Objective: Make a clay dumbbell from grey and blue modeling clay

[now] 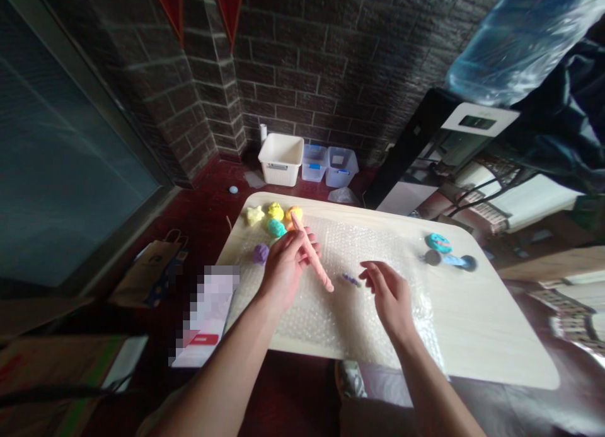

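Note:
A long, thin roll of pink modelling clay (312, 254) slants across my left hand (286, 267). My left hand is closed on it, its thumb on the near side and fingertips showing behind. The roll's lower end looks ridged. To the right, my right hand (388, 293) hovers over the bubble wrap (326, 323), fingers bent and apart, with nothing visible in them. Just left of its fingertips lies a small row of purple and pale bits (352, 280). Beyond my left hand sit lumps of clay: teal (276, 227), yellow (275, 210), orange (294, 213), pale yellow (255, 215) and purple (261, 253).
On the table's (501, 336) right side are a teal round piece (439, 242) and a blue dumbbell-shaped thing (451, 260) with grey ends. A white bin (281, 163) and clear boxes (341, 168) stand behind the table. A water dispenser (411, 147) is at the back right.

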A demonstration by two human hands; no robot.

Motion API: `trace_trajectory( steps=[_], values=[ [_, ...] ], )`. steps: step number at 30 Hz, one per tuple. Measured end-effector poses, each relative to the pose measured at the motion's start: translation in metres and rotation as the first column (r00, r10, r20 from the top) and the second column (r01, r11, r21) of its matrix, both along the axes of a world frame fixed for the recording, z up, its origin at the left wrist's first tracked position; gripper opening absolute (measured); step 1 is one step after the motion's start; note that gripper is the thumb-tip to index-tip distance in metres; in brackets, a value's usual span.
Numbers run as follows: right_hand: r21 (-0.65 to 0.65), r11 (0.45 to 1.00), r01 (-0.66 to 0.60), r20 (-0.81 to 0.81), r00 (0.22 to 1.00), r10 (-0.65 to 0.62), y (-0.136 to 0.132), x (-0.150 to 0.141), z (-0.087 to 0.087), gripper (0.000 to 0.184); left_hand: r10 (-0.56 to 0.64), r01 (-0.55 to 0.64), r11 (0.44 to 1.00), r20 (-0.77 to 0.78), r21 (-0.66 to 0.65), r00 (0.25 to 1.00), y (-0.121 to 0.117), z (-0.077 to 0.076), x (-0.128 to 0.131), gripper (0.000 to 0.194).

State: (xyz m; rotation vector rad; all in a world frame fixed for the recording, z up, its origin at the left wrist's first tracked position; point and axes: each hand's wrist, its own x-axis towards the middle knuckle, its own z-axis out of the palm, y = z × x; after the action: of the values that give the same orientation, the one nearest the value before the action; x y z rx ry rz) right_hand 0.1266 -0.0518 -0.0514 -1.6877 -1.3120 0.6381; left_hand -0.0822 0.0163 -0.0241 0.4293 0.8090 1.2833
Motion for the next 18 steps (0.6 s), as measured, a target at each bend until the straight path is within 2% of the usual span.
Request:
trace_trajectory(
  steps=[2, 4, 7, 10, 15, 18],
  values=[
    [0.013, 1.0, 0.002, 0.101, 0.995, -0.004, 0.002, 0.016, -0.004, 0.042, -0.002, 0.003, 1.0, -0.04, 0.03, 0.999, -0.001, -0.002, -0.001, 0.035],
    [-0.001, 0.993, -0.117, 0.256, 0.96, 0.113, 0.002, 0.026, -0.01, 0.041, -0.016, 0.02, 0.999, -0.08, 0.046, 0.997, -0.002, -0.005, -0.002, 0.036],
    [-0.022, 0.977, -0.212, 0.36, 0.91, 0.205, 0.0, 0.029, -0.019, 0.029, -0.045, 0.051, 0.998, -0.132, 0.042, 0.99, -0.002, -0.009, -0.001, 0.038],
    [-0.03, 0.973, -0.229, 0.375, 0.9, 0.223, 0.0, 0.026, -0.022, 0.017, -0.078, 0.083, 0.996, -0.182, 0.019, 0.98, -0.003, -0.013, 0.005, 0.043],
    [-0.036, 0.973, -0.227, 0.353, 0.908, 0.225, 0.002, 0.021, -0.018, 0.015, -0.11, 0.108, 0.994, -0.236, -0.024, 0.965, -0.006, -0.013, 0.022, 0.05],
    [-0.022, 0.981, -0.192, 0.303, 0.934, 0.189, 0.001, 0.02, -0.016, 0.016, -0.173, 0.171, 0.985, -0.269, -0.032, 0.947, -0.011, -0.013, 0.034, 0.052]
  ],
)
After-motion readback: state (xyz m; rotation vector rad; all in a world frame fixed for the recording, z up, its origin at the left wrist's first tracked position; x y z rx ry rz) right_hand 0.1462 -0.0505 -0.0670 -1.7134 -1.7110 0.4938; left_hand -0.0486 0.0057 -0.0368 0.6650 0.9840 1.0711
